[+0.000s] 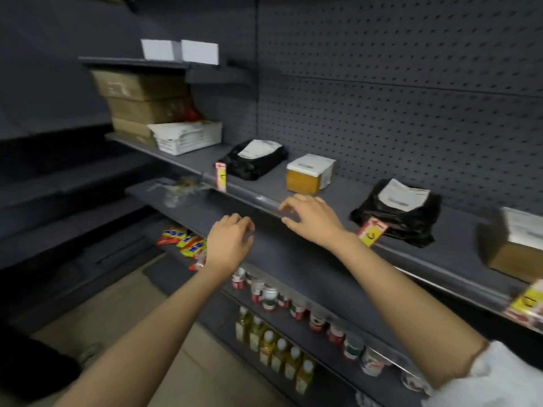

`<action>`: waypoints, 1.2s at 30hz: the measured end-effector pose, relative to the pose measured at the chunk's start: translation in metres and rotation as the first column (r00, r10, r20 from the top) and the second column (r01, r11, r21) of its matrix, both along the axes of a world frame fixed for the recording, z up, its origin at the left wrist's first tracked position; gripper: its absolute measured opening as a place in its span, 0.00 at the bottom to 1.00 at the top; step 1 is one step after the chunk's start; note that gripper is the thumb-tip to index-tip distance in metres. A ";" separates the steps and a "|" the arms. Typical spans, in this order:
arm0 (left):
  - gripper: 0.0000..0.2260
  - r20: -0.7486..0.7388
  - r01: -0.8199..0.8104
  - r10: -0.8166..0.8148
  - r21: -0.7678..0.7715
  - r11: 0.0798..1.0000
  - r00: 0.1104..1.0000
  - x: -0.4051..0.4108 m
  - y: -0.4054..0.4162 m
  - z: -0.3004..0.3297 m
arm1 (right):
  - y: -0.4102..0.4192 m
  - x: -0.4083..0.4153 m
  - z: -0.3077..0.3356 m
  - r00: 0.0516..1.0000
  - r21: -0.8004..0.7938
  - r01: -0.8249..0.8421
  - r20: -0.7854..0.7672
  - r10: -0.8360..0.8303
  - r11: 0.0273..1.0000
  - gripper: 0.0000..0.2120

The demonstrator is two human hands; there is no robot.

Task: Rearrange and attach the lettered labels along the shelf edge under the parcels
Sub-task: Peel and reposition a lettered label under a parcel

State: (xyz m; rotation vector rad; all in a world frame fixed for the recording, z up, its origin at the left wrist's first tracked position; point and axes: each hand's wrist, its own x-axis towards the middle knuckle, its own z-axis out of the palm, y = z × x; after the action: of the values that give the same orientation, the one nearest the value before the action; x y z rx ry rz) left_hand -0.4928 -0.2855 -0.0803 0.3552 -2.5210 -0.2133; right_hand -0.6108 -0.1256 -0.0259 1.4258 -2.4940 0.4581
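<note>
My right hand [311, 220] rests on the front edge of the shelf [293, 186], with the fingers spread and curved and the fingertips touching the clear label strip [264, 201]. It pinches nothing that I can see. My left hand [230, 245] is lower and just left of it, in front of the shelf edge, with the fingers curled loosely; I cannot tell if something small is inside them, because the picture is blurred.

Three lettered labels stand on the shelf edge. One red and yellow label [221, 176] is up and left of my hands, upright, just beside a black parcel bag [254, 161]. A second label [371, 232] is just right of my right wrist, tilted, under another black parcel bag [402, 212]. A third label [527, 304] is far right, near a cardboard box [511, 248]. The letters are too blurred to read.

A small brown box with a white top [308, 173] stands on the shelf just behind my right hand. Below my arms, cans [269, 298] and yellow bottles [273, 348] stand on the lower shelves.
</note>
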 end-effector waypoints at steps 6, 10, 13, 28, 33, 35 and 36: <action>0.06 0.097 -0.153 0.151 0.017 0.988 0.984 0.023 -0.069 -0.029 | -0.080 0.003 -0.051 0.989 0.078 -0.075 0.133 0.064 0.994 0.13; 0.07 0.127 -0.170 0.158 0.090 0.981 0.979 0.018 -0.109 -0.052 | -0.119 -0.012 -0.091 0.978 0.226 -0.063 0.208 0.015 0.972 0.14; 0.05 0.185 -0.158 0.142 0.080 0.984 0.972 0.001 -0.143 -0.070 | -0.143 -0.028 -0.121 0.961 0.293 -0.008 0.265 -0.073 0.956 0.14; 0.14 0.415 -0.028 -0.075 0.238 0.971 0.907 -0.099 -0.247 -0.158 | -0.238 -0.094 -0.246 0.910 0.548 0.138 0.258 -0.324 0.825 0.25; 0.16 0.411 0.004 -0.104 0.237 0.972 0.906 -0.104 -0.260 -0.174 | -0.251 -0.097 -0.262 0.903 0.491 0.212 0.232 -0.362 0.845 0.17; 0.16 0.403 0.006 -0.106 0.242 0.970 0.909 -0.107 -0.262 -0.175 | -0.254 -0.099 -0.261 0.900 0.463 0.242 0.220 -0.376 0.852 0.13; 0.16 0.397 0.006 -0.107 0.247 0.969 0.912 -0.109 -0.261 -0.174 | -0.254 -0.100 -0.259 0.902 0.453 0.246 0.217 -0.374 0.857 0.12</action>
State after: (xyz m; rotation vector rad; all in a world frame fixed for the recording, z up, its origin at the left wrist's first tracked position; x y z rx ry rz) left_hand -0.6017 -0.5466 -0.2545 0.4632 -2.9286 -0.5213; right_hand -0.7113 -0.3798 -0.2848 1.0905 -3.1483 0.0746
